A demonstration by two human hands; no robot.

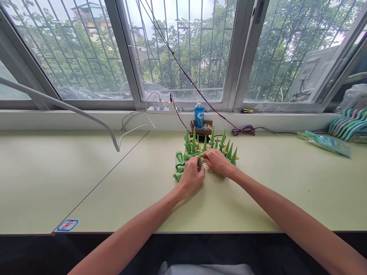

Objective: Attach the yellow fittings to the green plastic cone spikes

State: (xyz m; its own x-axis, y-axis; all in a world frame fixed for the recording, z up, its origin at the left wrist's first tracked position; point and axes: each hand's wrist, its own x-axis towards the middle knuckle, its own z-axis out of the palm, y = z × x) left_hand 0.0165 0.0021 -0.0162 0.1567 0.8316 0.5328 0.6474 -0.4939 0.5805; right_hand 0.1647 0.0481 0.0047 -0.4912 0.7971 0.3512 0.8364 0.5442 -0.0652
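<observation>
My left hand [193,172] is closed around a green plastic watering spike [200,163], held just above the tabletop. Close beside it, my right hand [216,160] pinches at the spike's side; its fingertips hide whatever small piece they hold. Several cone-shaped green spikes [222,141] with small yellow valves stand point up behind and to the right of my hands. More green spikes [179,158] lie on their sides by my left hand. A small yellow part [208,169] rests on the table between my hands.
A blue-labelled bottle [199,114] stands in a small cardboard box [210,125] behind the spikes. Coiled cable [243,130], a plastic packet [327,143] and hangers [348,124] are to the right. A white bent tube [86,116] reaches over the table's left side. A power strip [160,109] lies along the sill.
</observation>
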